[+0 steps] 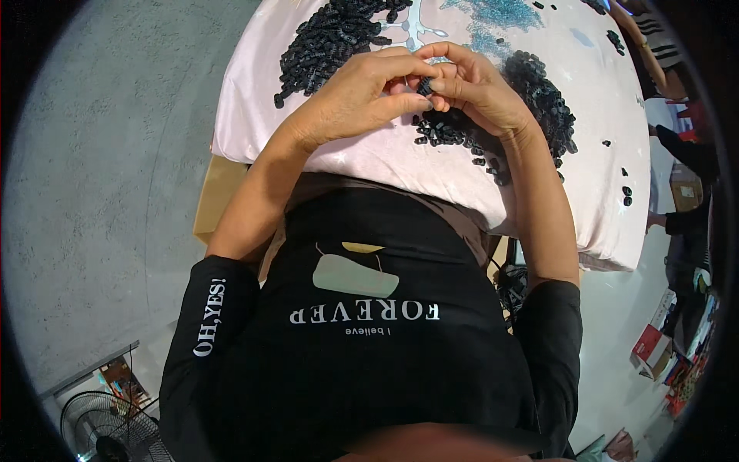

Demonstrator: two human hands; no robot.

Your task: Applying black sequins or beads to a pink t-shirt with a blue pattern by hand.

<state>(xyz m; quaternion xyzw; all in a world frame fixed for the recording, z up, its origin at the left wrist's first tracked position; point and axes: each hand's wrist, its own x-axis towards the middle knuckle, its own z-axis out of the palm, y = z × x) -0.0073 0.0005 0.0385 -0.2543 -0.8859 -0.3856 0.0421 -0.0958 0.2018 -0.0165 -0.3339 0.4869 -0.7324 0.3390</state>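
Note:
Over the near part of the table, my left hand (368, 86) and my right hand (481, 91) meet fingertip to fingertip. Pinched between them is a small black ridged piece (424, 86), partly covered by the fingers. Beyond my left hand lies a heap of black ridged pieces (327, 42), which look longer than the loose ones. Beside and partly under my right hand spreads a pile of small black pieces (543, 100). A few more loose black pieces (439, 135) are strewn just below my hands.
A pale pink cloth (608, 100) with a printed pattern covers the table. Small clear-blue bits (504, 15) lie at its far side. Another person's arm (653, 65) reaches in at the far right. A fan (108, 423) stands on the floor at lower left; boxes (653, 350) are at right.

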